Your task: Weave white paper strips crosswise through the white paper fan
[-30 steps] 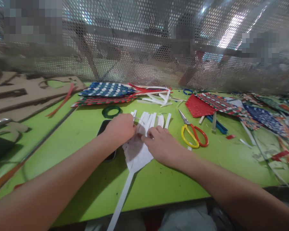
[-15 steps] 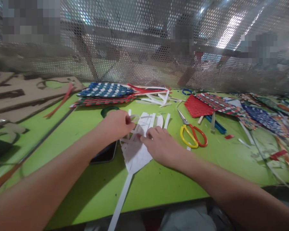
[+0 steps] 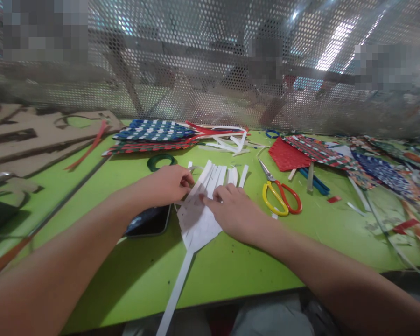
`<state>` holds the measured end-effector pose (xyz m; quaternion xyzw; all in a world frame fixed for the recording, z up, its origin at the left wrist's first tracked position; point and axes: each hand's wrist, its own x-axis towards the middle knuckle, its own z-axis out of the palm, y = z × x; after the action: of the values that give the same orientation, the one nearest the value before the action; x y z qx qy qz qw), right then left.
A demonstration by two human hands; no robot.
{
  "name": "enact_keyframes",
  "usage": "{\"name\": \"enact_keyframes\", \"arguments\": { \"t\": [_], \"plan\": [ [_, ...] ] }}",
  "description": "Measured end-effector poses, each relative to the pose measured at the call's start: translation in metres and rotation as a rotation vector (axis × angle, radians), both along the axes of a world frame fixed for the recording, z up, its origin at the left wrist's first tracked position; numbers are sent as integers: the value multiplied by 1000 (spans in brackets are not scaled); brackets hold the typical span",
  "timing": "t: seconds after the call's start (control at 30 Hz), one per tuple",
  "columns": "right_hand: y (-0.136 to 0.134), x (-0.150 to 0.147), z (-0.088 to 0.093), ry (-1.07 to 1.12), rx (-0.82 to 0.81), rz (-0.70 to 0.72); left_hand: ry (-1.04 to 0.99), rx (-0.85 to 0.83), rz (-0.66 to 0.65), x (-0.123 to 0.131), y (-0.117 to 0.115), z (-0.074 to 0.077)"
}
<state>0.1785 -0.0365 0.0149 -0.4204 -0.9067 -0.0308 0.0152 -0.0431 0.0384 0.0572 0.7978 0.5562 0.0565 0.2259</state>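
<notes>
The paper strips (image 3: 210,196) lie on the table (image 3: 231,270), between the phone (image 3: 150,221) and the scissors (image 3: 280,198).

1. White paper piece (image 3: 199,219): lies flat on the green table, near its front-centre.
2. Far end, toward 12 o'clock: cut into narrow parallel strips (image 3: 219,175), fanned slightly and loose at the tips.
3. Middle: uncut, broad, tapering toward 6 o'clock.
4. Near end: one long narrow tail (image 3: 175,294) running toward 7 o'clock, past the table's front edge.
</notes>
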Motion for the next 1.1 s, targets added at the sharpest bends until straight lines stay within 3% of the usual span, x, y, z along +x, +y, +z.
{"name": "enact_keyframes", "arguments": {
  "t": [0.23,0.37,0.6,0.8,0.97,1.1],
  "plan": [
    [-2,-1,6,12,-35,-9,-265,-90,47,-14,5,9],
    [-2,-1,8,21,-42,-20,-447,-135,-25,-23,10,10],
    [0,-1,5,20,-31,-9,-573,-275,-107,-31,13,15],
    [1,0,3,33,-26,-5,-663,-439,87,-28,16,3],
    [1,1,2,25,-40,3,-654,-309,244,-25,17,0],
    [1,1,3,26,-52,2,-494,-182,178,-24,15,3]
  ]
}}
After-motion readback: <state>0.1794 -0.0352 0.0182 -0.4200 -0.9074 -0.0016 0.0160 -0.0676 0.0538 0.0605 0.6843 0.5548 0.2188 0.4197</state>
